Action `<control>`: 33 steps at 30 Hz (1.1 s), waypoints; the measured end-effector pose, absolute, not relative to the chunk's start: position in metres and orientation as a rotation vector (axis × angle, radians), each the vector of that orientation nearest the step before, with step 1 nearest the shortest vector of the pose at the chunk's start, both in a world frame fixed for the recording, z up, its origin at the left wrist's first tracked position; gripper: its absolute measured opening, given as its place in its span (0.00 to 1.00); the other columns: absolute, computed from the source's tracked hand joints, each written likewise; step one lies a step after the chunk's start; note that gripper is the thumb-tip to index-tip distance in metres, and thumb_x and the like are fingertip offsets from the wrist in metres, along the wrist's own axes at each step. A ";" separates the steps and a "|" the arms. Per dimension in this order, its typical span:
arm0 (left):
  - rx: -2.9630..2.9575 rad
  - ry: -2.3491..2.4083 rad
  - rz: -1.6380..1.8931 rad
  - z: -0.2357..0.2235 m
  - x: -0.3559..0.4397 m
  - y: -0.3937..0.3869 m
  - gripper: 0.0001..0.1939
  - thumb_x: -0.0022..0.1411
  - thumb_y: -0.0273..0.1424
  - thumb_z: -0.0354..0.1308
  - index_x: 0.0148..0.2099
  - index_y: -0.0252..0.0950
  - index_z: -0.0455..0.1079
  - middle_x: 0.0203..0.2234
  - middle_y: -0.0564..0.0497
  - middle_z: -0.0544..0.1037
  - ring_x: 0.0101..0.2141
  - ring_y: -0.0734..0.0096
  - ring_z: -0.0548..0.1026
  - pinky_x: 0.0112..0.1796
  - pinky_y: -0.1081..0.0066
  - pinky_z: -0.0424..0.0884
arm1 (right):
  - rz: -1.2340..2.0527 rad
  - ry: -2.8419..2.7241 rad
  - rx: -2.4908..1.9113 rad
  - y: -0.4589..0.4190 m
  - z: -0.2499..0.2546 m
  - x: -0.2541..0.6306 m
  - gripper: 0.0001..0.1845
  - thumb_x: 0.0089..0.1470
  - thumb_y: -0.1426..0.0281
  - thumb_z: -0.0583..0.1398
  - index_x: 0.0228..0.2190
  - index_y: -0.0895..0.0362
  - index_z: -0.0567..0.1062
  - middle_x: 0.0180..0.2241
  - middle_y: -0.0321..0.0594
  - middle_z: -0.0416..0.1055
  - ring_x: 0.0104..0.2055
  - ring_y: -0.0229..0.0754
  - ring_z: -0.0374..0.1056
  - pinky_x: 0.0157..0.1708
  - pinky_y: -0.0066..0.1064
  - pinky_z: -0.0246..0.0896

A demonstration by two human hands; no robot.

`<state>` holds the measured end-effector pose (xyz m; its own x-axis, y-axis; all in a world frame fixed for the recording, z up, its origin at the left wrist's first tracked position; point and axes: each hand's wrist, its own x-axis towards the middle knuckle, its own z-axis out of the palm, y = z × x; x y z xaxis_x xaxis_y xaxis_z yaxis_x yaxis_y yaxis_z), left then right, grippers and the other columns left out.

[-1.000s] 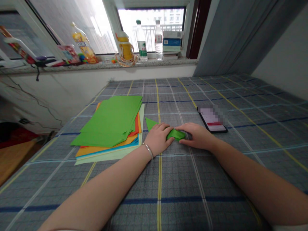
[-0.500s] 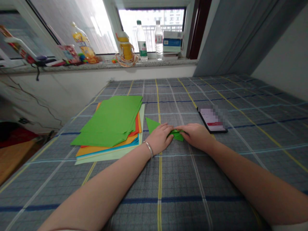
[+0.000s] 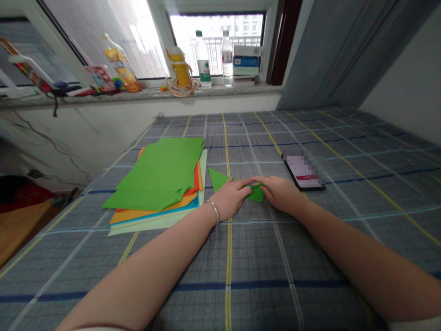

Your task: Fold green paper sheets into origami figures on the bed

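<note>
we begin with the work surface: a bed [image 3: 330,262] spread with a blue-grey checked sheet, crossed by yellow, white and navy lines. beyond its far end runs a speckled stone window sill [image 3: 148,94], carrying two plastic water bottles [image 3: 203,59], a yellow-labelled bottle [image 3: 120,62] and a stack of boxes [image 3: 246,59]. a grey curtain [image 3: 327,50] hangs to the right of the window. on the sheet, left of centre, lies a stack of coloured paper [image 3: 155,174], with green sheets uppermost over orange, blue and pale green. a smartphone [image 3: 303,172] lies face up to the right, its screen partly blurred.

the folded green paper [image 3: 257,194] lies on the sheet between the two hands, just right of the stack, with one pointed corner [image 3: 217,179] projecting past the left hand toward the stack.

the left hand [image 3: 230,198], wearing a metal bangle [image 3: 214,211], and the right hand [image 3: 280,193] rest palm down, both forearms reaching in from the near side of the bed. the left fingers [image 3: 241,185] lie together and extended over the paper, and the right fingers [image 3: 260,180] meet them from the opposite side, almost touching. we cannot tell whether they grip the paper or only press it to the sheet.
</note>
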<state>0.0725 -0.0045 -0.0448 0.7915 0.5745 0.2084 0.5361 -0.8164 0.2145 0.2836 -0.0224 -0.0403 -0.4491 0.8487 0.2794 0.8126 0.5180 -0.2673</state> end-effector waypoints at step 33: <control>2.736 0.907 0.458 -0.050 0.073 0.005 0.11 0.62 0.24 0.48 0.46 0.38 0.66 0.46 0.46 0.73 0.50 0.63 0.70 0.58 0.51 0.58 | -0.074 -2.479 -1.366 -0.030 -0.036 0.276 0.08 0.59 0.67 0.56 0.35 0.55 0.76 0.37 0.41 0.75 0.41 0.44 0.70 0.41 0.33 0.63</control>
